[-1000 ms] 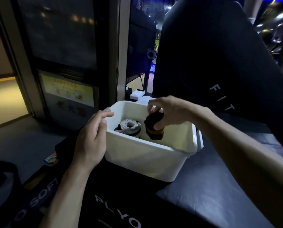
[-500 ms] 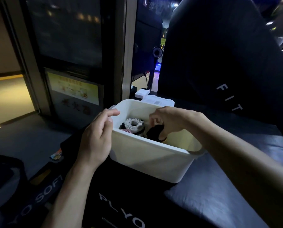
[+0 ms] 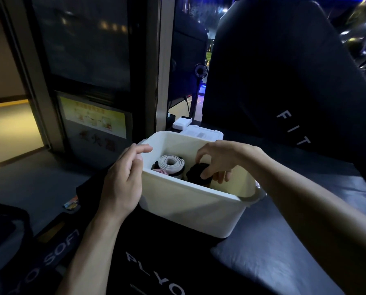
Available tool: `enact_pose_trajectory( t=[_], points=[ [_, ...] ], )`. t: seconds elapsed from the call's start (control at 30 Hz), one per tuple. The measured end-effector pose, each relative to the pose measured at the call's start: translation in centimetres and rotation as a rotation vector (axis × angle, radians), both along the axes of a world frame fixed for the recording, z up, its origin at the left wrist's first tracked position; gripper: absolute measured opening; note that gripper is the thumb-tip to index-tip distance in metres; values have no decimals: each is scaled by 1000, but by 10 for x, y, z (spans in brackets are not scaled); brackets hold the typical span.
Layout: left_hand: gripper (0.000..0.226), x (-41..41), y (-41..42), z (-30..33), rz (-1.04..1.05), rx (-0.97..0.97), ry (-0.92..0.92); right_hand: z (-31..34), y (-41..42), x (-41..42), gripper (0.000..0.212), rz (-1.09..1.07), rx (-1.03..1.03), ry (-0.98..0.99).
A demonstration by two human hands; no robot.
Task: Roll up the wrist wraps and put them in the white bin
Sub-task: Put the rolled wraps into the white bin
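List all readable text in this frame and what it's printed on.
"FIT": white letters on the upright black pad, cut off at its lower end.
"PLYO": white letters on the black box top under the white bin, cut off by the frame edge.
"O SOFT": on the black box side, start cut off.
Yellow poster: print too small to read.
Reddish characters below it: blurred.
Lid label: unreadable.
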State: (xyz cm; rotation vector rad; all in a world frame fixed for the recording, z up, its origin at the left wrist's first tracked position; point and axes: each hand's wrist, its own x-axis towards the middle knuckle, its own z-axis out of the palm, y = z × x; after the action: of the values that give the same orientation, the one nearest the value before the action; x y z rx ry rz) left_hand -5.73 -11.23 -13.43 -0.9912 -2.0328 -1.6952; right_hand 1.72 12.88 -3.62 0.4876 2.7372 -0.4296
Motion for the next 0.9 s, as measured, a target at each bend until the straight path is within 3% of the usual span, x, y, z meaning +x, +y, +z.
enact_pose_trajectory(
  t=[0.2, 0.3, 0.63, 0.73, 0.83, 0.9],
  points=[
    [36, -1, -1, -1, -3, -12, -8, -7, 9, -11, 15, -35, -47, 106],
    [36, 0, -1, 0, -1, -15, -4, -10, 11, -10, 18, -56, -97, 23],
    [32, -1, -3, -3, 17, -40, -21, 7, 17, 11, 26, -99, -280, 8],
    [32, -2, -3, -3, 14, -47, -13, 33, 33, 30, 22, -172, -450, 338],
    [33, -1, -2, -3, 10, -32, -5, 32, 69, 51, 21, -291, -96, 789],
    [34, -1, -1, -2, 7, -26, -3, 12, 103, 61, 22, -353, 193, 708]
  ],
)
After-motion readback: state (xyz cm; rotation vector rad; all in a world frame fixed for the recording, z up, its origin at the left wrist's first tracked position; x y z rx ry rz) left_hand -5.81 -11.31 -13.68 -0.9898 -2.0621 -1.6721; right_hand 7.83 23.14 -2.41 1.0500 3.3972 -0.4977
